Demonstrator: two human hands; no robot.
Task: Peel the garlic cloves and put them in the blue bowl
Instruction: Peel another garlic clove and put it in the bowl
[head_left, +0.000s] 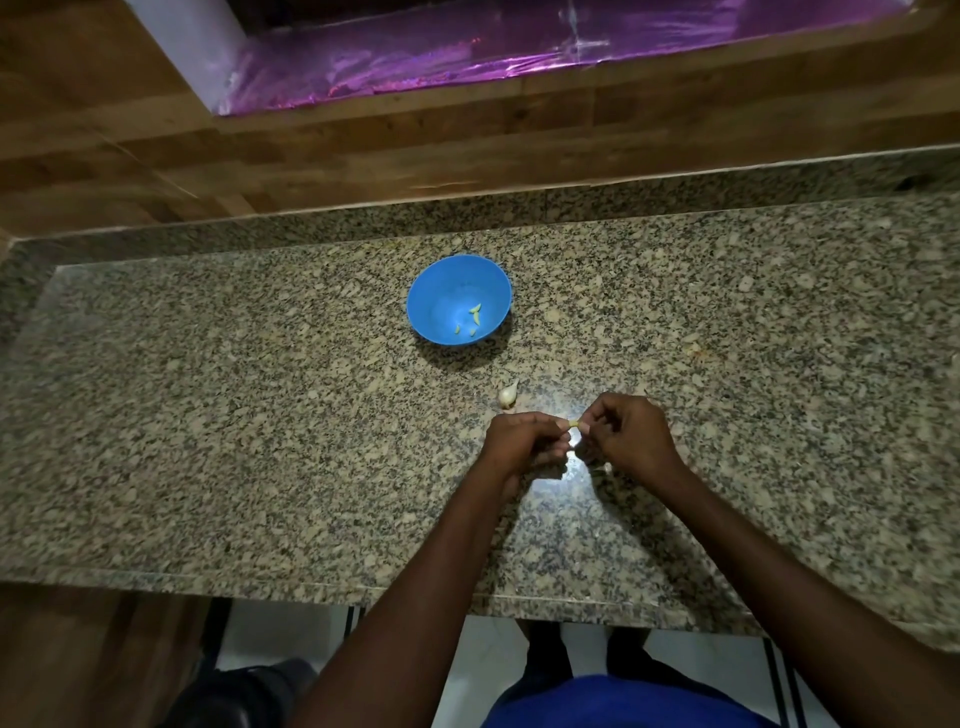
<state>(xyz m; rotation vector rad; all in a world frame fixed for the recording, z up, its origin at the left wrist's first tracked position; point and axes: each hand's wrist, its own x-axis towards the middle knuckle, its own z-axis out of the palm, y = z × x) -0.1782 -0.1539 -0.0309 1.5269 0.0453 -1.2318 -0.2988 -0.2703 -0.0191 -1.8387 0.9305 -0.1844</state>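
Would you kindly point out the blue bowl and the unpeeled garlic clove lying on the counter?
blue bowl (422, 291): head view, bare inner wall on the left.
unpeeled garlic clove (507, 395): head view, middle of its white skin.

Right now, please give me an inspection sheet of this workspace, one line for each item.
Surface: speckled granite counter.
Job's things: blue bowl holds a few peeled cloves; one unpeeled clove lies near the hands.
Clutter: a pale scrap at right.
Fingers: left hand and right hand pinch one garlic clove between them.
Cables: nothing seen.
Surroundings: wooden wall, purple foil behind.
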